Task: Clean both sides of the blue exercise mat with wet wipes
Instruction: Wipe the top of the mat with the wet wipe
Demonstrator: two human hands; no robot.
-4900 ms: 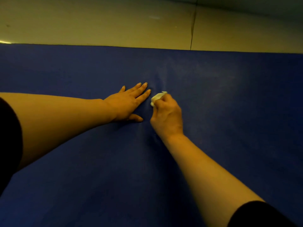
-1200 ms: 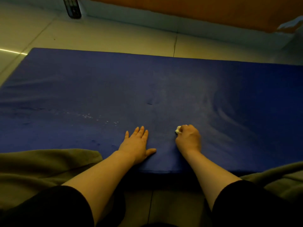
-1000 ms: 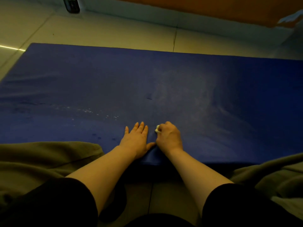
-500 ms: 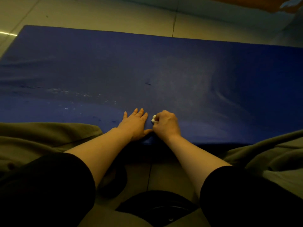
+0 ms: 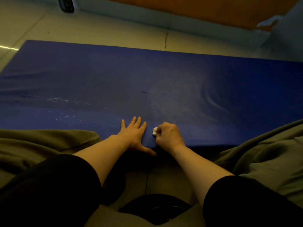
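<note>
Blue exercise mat (image 5: 164, 76) flat on tiled floor (image 5: 114, 30), left hand (image 5: 134, 133) pressed flat at its near edge, right hand (image 5: 167, 135) gripping a balled white wet wipe (image 5: 154, 129) on the mat just beside it

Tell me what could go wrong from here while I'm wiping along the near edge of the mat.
The wet wipe is a small wad nearly buried in the right hand, so knuckles may rub the blue mat instead. White specks off to the left could be missed. The left hand lies flat at the edge, thumb past it, so it may hold the mat poorly.
</note>
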